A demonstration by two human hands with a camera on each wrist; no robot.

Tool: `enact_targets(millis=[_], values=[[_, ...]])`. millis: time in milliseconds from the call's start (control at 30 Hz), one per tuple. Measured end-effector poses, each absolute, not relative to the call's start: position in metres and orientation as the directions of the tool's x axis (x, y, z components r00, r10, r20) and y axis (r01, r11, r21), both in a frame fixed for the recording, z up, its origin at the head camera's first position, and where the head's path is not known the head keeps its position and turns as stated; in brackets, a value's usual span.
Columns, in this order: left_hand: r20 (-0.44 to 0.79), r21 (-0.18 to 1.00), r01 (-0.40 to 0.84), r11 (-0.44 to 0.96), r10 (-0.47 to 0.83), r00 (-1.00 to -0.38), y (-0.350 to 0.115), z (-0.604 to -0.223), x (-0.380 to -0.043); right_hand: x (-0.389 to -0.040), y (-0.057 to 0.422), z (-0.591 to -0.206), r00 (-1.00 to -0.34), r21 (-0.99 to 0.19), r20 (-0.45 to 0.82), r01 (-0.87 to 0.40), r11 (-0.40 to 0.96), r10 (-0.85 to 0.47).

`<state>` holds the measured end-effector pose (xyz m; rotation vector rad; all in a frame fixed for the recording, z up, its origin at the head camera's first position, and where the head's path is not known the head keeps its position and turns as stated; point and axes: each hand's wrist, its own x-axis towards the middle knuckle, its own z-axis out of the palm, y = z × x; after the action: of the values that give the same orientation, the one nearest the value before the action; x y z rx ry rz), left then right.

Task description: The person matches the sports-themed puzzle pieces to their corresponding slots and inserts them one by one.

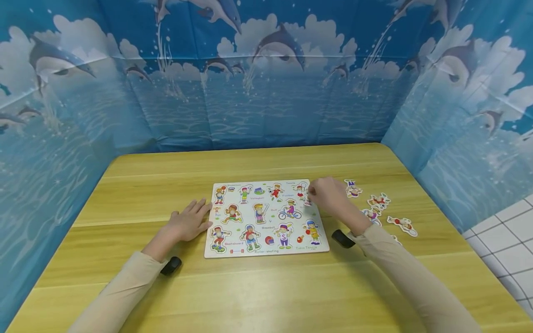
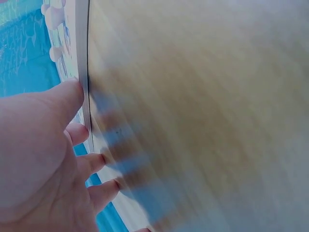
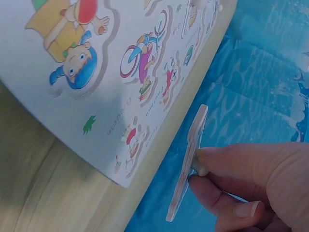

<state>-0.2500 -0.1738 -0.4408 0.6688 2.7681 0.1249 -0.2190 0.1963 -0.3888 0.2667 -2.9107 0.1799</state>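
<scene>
A white wooden peg puzzle board [image 1: 248, 215] with pictures of children at sports lies on the table. My left hand [image 1: 187, 223] is spread flat beside it, thumb and fingertips at its left edge; the left wrist view shows the thumb [image 2: 72, 94] against the board's side. At the upper right corner, my right hand [image 1: 330, 196] pinches a puzzle piece [image 3: 186, 166] by its small knob between thumb and finger. That piece is seen edge-on in the right wrist view, raised beside the corner with the tennis picture [image 3: 130, 147]. Its own picture is hidden.
Several loose puzzle pieces lie right of the board, among them one at the back [image 1: 353, 188], one in the middle [image 1: 378, 200] and one farther right [image 1: 402, 225]. A blue dolphin-print curtain [image 1: 266, 106] stands behind the wooden table [image 1: 175, 296].
</scene>
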Motion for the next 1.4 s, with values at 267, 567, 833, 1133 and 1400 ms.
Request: enact_targets(millis=[267,567,833,1133,1400], values=[[-0.253,0.149,0.436,0.887,0.461,-0.851,-0.175,-0.439,-0.249,-0.234,0.182,-0.384,-0.960,-0.080,0.185,-0.228,0.970,-0.210],[-0.244,0.144,0.441,0.886,0.464,-0.851,-0.175,-0.444,-0.247,-0.244,0.166,-0.388,-0.947,-0.071,0.189,-0.278,0.958,-0.261],[-0.232,0.130,0.442,0.887,0.461,-0.857,-0.175,-0.443,-0.247,-0.257,0.154,-0.383,-0.928,-0.102,0.225,-0.327,0.940,-0.298],[-0.243,0.146,0.423,0.894,0.447,-0.861,-0.174,-0.440,-0.245,-0.265,0.142,-0.382,-0.944,-0.112,0.154,-0.311,0.944,-0.292],[-0.226,0.142,0.432,0.891,0.454,-0.862,-0.175,-0.442,-0.246,-0.272,0.136,-0.386,-0.952,-0.131,0.146,-0.290,0.948,-0.270]])
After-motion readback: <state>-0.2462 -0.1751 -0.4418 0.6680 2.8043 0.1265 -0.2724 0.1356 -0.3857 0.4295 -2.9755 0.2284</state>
